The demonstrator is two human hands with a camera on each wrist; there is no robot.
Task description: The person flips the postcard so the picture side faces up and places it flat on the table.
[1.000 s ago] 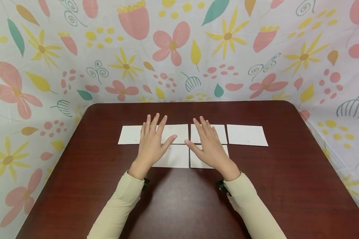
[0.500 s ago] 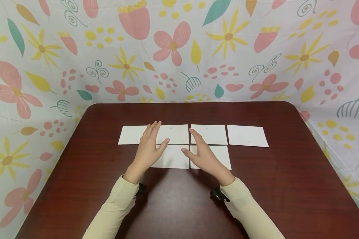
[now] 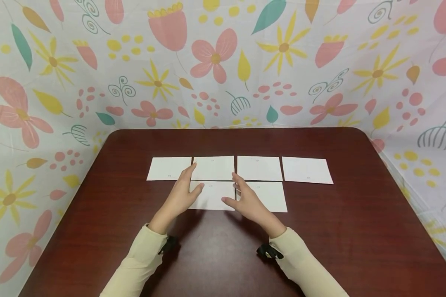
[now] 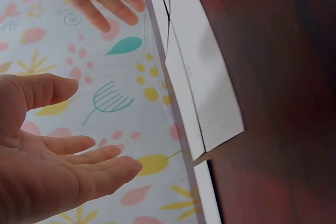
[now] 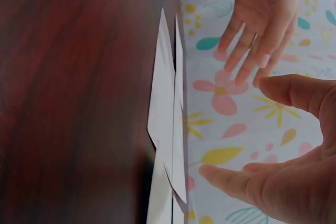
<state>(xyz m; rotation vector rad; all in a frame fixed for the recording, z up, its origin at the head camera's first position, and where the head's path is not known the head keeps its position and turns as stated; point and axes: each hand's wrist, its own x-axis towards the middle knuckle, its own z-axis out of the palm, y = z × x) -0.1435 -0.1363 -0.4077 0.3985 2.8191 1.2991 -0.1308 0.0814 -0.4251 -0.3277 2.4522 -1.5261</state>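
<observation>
Several white cards lie flat in two rows on the table, with small faint marks near their edges. My left hand is held in the air near the front-left card and the back row's leftmost card. Above the front-right card hovers my right hand, palm turned inward. Both hands have relaxed fingers and hold nothing. In the left wrist view the left hand is apart from the cards; the right wrist view likewise shows the right hand off the cards.
The dark red-brown wooden table has rounded far corners. Behind it and along both sides hangs a white cloth with flowers and leaves. More cards in the back row extend to the right. Black wrist straps show below the sleeves.
Both hands have drawn back toward the body and turned from palms down to palms facing each other. More of the cards is uncovered. The cards stay in place.
</observation>
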